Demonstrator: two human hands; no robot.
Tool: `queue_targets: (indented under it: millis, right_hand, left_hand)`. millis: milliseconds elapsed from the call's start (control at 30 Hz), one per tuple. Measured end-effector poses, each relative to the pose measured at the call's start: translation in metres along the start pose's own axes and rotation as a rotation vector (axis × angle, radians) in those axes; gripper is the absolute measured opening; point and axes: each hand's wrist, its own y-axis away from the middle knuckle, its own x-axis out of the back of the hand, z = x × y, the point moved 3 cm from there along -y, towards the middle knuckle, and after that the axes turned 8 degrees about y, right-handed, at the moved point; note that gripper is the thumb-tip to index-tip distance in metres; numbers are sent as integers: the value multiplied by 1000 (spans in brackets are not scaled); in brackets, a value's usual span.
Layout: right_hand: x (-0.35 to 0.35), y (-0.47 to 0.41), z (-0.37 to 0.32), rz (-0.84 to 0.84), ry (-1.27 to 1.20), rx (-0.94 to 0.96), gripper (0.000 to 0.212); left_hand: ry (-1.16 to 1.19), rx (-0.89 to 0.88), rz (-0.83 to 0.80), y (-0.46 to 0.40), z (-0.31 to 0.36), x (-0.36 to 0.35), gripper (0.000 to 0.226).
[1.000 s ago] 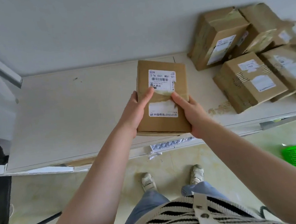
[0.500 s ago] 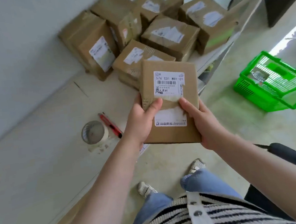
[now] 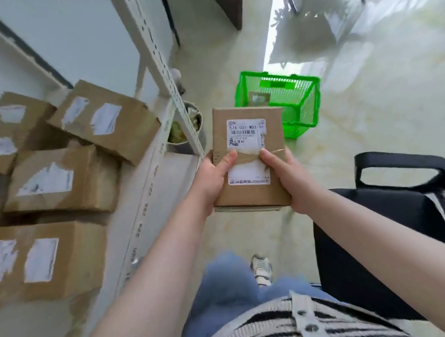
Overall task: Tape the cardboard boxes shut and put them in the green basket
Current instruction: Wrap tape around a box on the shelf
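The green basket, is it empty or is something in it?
Not empty. Through the mesh of the green basket a cardboard box shows inside.

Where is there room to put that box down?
Bare floor lies right of the green basket, beyond the black chair. The basket itself shows only one box inside. The shelf is crowded with stacked boxes. Both hands hold the box.

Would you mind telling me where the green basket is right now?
The green basket sits on the floor, upper centre of the head view, just beyond the held cardboard box.
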Motion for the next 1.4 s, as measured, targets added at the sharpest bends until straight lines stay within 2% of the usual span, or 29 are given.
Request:
queue_targets:
  millis: [200,400,567,633,767,1000,1133,1233,1400]
  right_hand:
    - [34,-95,-24,103,-40,-51,47]
    - [58,-181,-77,165,-94,-88,33]
    - [87,-251,-115,230,-112,-119,30]
    - [103,-280,-122,247,-116,-127,42]
    - [144,-341,-124,341,-75,-224,83]
    - [217,-445,-114,364,-29,-380,76]
    - [251,-520,-95,345,44,-405,71]
    - [270,-580,-64,360,99,-379,66]
    - [298,-679,27,390,151,-324,52]
  left_hand:
    - [-85,103,-35,-105,25,-33,44]
    - [-117,187,-133,-209,75,-68,41]
    - [-176,241,-189,-295,108,-104,38]
    - [-218,250,-203,-329,111,-121,37]
    - [-306,295,-193,-392,105,-156,49]
    - [-463,290,-115,-507,76,-211,62]
    - [-581,302,-77,-580,40,-226,59]
    - [-674,286,-80,-643,-3,-228,58]
    - [-813,281,-63,-743,-105,-225,79]
